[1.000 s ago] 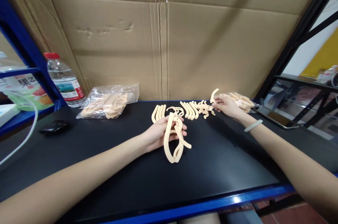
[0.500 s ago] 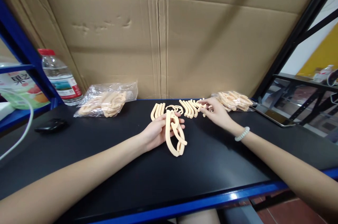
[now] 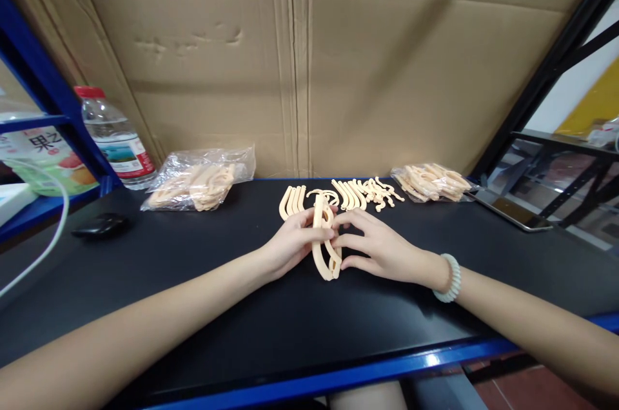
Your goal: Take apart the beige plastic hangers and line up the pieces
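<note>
A beige plastic folding clothes hanger point(image 3: 320, 255) is held upright above the middle of the black table. My left hand point(image 3: 293, 241) is closed round its left side, the thumb lying across the front. My right hand point(image 3: 374, 244) has its bent fingers on the hanger's right side; whether a small part sits between those fingertips is hidden. Just behind the hands lie several curved beige hanger arms point(image 3: 293, 200), thin curved pieces point(image 3: 330, 196), a second row of hanger arms point(image 3: 349, 194) and a loose pile of small hook-like parts point(image 3: 382, 192).
Clear bags of beige hanger parts lie at back left point(image 3: 193, 185) and back right point(image 3: 432, 182). On the left are a water bottle point(image 3: 118, 146), a black mouse point(image 3: 101, 225) and a white cable point(image 3: 62, 216). A phone-like slab point(image 3: 512, 211) lies right. Cardboard point(image 3: 387, 62) walls the back.
My right hand has come from the pile of small parts back to the hanger. My left thumb now lies across the hanger's front, and the hanger appears more closed up.
</note>
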Demonstrator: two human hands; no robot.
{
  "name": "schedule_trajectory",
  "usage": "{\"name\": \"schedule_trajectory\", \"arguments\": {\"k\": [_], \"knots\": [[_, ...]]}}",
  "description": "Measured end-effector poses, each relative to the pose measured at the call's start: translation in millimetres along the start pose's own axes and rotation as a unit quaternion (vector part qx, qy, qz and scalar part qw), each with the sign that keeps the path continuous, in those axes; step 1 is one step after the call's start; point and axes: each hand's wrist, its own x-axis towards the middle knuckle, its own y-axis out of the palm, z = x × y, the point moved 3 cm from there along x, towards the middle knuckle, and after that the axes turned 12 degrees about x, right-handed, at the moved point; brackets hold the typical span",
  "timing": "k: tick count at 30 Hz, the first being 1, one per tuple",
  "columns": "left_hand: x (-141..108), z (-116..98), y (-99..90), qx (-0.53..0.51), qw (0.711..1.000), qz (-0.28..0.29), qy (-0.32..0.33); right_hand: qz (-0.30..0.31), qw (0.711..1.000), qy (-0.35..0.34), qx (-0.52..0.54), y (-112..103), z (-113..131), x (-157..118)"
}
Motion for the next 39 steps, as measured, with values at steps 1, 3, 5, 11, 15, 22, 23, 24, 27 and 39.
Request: {"name": "schedule_trajectory", "arguments": {"k": [1, 3, 5, 11, 15, 22, 23, 24, 27, 39], "knots": [[-1, 1, 0.4, 0.034, 0.999, -0.011, 0.011, 0.004, 1.000, 0.001, -0.017, 1, 0, 0], [-2, 4, 0.4, 0.081, 0.996, -0.037, 0.027, 0.004, 0.999, -0.001, -0.050, 1, 1, 0], [-3, 6, -0.4, 0.107, 0.991, -0.061, 0.045, -0.001, 0.997, -0.005, -0.078, 1, 2, 1], [-3, 8, -7.5, 0.160, 0.970, -0.151, 0.099, -0.008, 0.991, -0.012, -0.131, -2, -1, -1], [-1, 10, -9.5, 0.145, 0.971, -0.164, 0.095, -0.005, 0.991, -0.010, -0.134, -3, -2, -2], [0, 11, -9.0, 0.103, 0.979, -0.159, 0.079, -0.005, 0.989, -0.025, -0.144, -2, 1, -1], [0, 10, -9.1, 0.101, 0.979, -0.158, 0.078, -0.004, 0.989, -0.026, -0.147, -2, 1, -1], [1, 10, -9.0, 0.098, 0.980, -0.158, 0.076, -0.002, 0.988, -0.026, -0.150, -1, 1, -1], [0, 10, -8.8, 0.090, 0.980, -0.160, 0.075, 0.008, 0.988, -0.020, -0.155, -1, 1, -1], [-2, 8, -8.0, 0.069, 0.977, -0.181, 0.090, 0.032, 0.986, 0.021, -0.163, 5, 5, 2]]}}
